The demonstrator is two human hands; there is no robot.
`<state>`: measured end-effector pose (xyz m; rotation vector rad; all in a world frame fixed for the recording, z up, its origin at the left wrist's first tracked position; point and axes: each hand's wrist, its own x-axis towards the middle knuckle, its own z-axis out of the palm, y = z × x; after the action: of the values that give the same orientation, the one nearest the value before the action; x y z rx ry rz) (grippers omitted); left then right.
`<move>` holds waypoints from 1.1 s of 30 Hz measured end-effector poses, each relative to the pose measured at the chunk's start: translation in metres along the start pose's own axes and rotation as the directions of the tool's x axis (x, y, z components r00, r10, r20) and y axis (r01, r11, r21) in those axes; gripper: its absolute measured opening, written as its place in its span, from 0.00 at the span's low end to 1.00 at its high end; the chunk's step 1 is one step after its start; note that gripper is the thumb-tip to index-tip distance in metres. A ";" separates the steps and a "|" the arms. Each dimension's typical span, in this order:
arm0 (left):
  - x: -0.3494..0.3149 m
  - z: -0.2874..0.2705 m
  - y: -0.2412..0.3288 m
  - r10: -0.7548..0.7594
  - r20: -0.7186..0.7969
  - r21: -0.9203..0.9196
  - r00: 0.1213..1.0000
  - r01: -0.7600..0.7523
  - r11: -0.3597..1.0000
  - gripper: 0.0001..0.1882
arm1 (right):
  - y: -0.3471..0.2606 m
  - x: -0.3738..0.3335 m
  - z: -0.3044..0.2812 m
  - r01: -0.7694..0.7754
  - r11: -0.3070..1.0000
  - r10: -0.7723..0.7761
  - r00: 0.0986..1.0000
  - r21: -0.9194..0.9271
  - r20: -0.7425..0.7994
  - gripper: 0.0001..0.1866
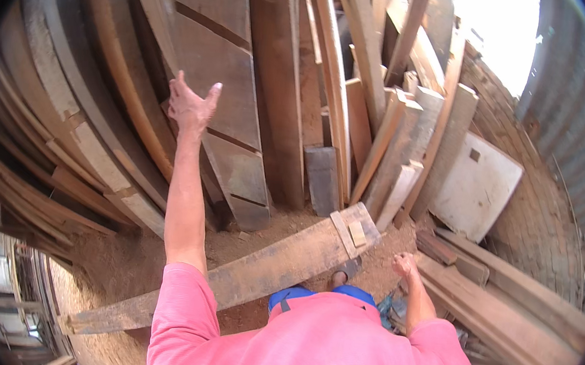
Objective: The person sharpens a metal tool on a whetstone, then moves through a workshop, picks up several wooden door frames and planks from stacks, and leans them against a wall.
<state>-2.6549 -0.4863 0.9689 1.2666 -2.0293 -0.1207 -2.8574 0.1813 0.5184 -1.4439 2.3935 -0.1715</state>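
My left arm stretches far forward, and my left hand (192, 106) is open, thumb and fingers spread. It is at the edge of a tall, wide brown board (208, 67) leaning among the upright timber; whether the fingertips touch it I cannot tell. Dark slanting stripes cross that board. At my right side my right hand (406, 266) hangs low with its fingers curled, and nothing shows in it. Beneath me a long, dusty plank (263, 258) lies slantwise, two small wooden strips (350, 234) on its right end.
Long curved-looking boards (88, 90) lean at the left. Several shorter offcuts (396, 143) stand ahead to the right, near a white square panel (477, 188). Stacked beams (507, 312) lie at my right. Sawdust covers the ground (113, 256); a corrugated metal wall (576, 127) stands far right.
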 end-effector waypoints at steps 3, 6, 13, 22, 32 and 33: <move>0.016 -0.005 0.014 -0.032 0.031 0.041 0.999 0.030 0.999 0.55 | 0.003 0.022 -0.003 -0.270 0.934 0.261 0.963 0.235 0.071 0.11; 0.037 -0.001 0.000 -0.085 0.091 -0.015 0.992 0.087 0.996 0.56 | -0.020 0.030 -0.018 -0.646 0.445 0.524 0.750 0.621 0.404 0.10; 0.096 0.042 -0.065 -0.065 0.154 -0.394 0.986 0.122 0.911 0.49 | -0.094 0.016 -0.056 -0.725 0.048 0.564 0.587 0.687 0.580 0.10; 0.108 0.062 -0.097 0.076 0.362 -0.760 0.929 0.247 0.601 0.48 | -0.128 0.023 -0.057 -0.748 0.000 0.573 0.544 0.663 0.613 0.09; 0.096 0.043 -0.108 0.214 0.380 -0.884 0.900 0.284 0.372 0.44 | -0.235 0.166 -0.181 -0.328 0.564 0.380 0.918 0.758 0.115 0.22; 0.088 0.042 -0.107 0.220 0.355 -0.889 0.908 0.255 0.380 0.43 | -0.245 0.183 -0.200 -0.259 0.585 0.343 0.938 0.768 0.055 0.23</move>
<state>-2.6235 -0.6244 0.9392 0.4832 -1.7214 -1.4840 -2.7999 -0.1097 0.7314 -0.6118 2.1340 -1.0600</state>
